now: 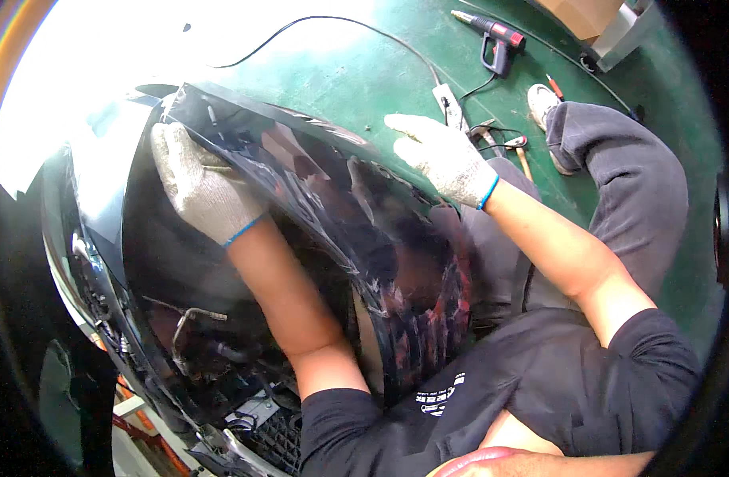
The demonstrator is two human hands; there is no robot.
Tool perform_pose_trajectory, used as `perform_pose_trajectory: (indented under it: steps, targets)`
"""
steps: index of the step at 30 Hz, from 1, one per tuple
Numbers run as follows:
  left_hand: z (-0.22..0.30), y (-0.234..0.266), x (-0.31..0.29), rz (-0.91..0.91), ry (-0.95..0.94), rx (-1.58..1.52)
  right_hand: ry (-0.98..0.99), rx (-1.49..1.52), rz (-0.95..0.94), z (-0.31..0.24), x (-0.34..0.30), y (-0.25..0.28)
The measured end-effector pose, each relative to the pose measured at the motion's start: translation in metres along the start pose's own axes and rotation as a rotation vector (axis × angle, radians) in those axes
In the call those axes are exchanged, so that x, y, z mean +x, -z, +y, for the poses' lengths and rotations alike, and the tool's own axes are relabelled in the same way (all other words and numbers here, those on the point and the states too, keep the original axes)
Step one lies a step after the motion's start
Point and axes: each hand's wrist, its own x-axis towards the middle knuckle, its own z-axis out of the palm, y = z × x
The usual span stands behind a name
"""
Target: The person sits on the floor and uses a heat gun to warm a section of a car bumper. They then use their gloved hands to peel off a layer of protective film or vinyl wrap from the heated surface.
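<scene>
A large glossy black curved panel [301, 179], like a car body part, stands between my arms, its surface streaked with reflections. My left hand [197, 183], in a pale knitted glove with a blue cuff, reaches into the hollow behind it. Its fingers are stretched out, with their tips near the panel's far corner; whether they press on the edge I cannot tell. On the outer side, my right hand [444, 159] in a matching glove is open. Its fingers point left and nothing is in them. Near the left hand, a bright, shiny sheet-like surface [106, 187] borders the hollow.
On the green floor [348, 60] lie a red and black heat gun [501, 44], a white power strip [450, 107], cables and a wooden-handled hammer [523, 159]. A cardboard box [583, 16] is at the far right. A bent metal tube [181, 330] shows inside the hollow.
</scene>
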Motion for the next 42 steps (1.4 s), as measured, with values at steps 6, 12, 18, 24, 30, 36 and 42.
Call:
perform_pose_trajectory:
  steps: [6, 12, 18, 24, 30, 36, 42]
  targets:
    - [-0.002, 0.007, 0.006, -0.070, 0.079, -0.130, -0.219, -0.199, -0.191, 0.071, 0.003, -0.007]
    - [-0.002, 0.006, 0.007, -0.019, 0.074, -0.003, -0.635, -0.368, -0.071, 0.278, -0.057, -0.012]
    - [-0.003, 0.017, 0.001, 0.066, 0.089, 0.149, -1.455, -0.148, -0.086, 0.404, -0.081, 0.006]
    - [0.000, 0.013, 0.006, 0.112, 0.074, 0.258, -1.470, -0.141, 0.114, 0.469, -0.079, -0.002]
    - [0.002, 0.019, 0.006, 0.184, 0.075, 0.342, -1.506, -0.057, 0.157, 0.482, -0.050, -0.011]
    - [0.000, 0.022, 0.003, 0.237, 0.072, 0.366, -1.526, 0.208, 0.234, 0.512, -0.042, -0.014]
    - [-0.006, 0.019, -0.002, 0.238, 0.077, 0.259, -1.533, 0.150, 0.255, 0.509, -0.034, -0.018]
